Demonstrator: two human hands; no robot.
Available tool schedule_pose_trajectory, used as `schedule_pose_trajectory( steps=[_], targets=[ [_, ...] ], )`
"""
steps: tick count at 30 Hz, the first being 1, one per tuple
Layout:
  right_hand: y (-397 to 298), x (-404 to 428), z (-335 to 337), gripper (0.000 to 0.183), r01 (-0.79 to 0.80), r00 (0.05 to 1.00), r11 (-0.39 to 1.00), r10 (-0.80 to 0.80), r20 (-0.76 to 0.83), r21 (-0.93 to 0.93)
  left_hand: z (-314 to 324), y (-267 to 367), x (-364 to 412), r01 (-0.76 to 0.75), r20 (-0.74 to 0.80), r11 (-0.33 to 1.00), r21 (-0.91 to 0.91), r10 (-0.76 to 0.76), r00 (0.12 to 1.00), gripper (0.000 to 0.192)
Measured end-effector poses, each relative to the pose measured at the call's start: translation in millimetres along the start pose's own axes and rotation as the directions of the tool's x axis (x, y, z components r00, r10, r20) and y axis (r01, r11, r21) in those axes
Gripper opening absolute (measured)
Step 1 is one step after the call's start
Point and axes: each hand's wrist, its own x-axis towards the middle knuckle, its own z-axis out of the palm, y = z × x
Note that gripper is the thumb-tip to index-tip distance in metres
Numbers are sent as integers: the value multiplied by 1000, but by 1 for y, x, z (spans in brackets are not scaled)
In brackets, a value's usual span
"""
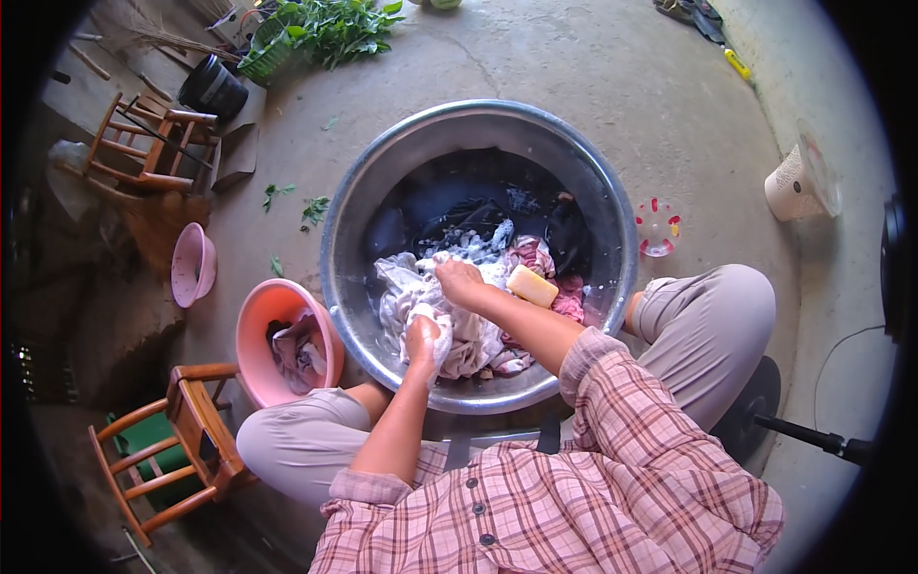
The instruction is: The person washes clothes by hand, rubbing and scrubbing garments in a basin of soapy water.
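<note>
A large metal basin (477,118) stands on the floor between my knees, with dark water and wet clothes in it. My left hand (423,337) grips a soapy part of a pale cloth (466,348). Farther in, my right hand (459,280) is closed on another part of the same cloth, with suds at the fingers. A yellowish bar of soap (532,287) rests on the laundry beside my right forearm. Red and pink patterned fabric (532,252) lies around the soap. Behind my hands, dark cloth (466,215) is partly under the water, with foam on it.
To the left, a pink plastic bucket (251,337) holds some cloth, near a smaller pink basin (193,265) and wooden chairs (190,430). A basket of leafy greens (337,32) is at the back. A clear round lid-like object (658,227) and a pale bin (796,183) are at right.
</note>
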Motion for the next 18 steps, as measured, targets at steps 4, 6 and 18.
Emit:
schedule_pose_trajectory(
  steps=[4, 6, 18],
  targets=[
    [18, -6, 24, 33, -338, 910, 900, 238, 339, 276, -7, -15, 13, 37, -231, 998, 59, -22, 973, 27],
    [4, 0, 15, 35, -192, 927, 956, 102, 362, 221, -6, -47, 17, 154, -170, 984, 92, -137, 976, 30],
    [-14, 58, -106, 11, -253, 964, 110, -50, 260, 961, -55, -15, 33, 182, 170, 384, -905, -66, 983, 34]
  ],
)
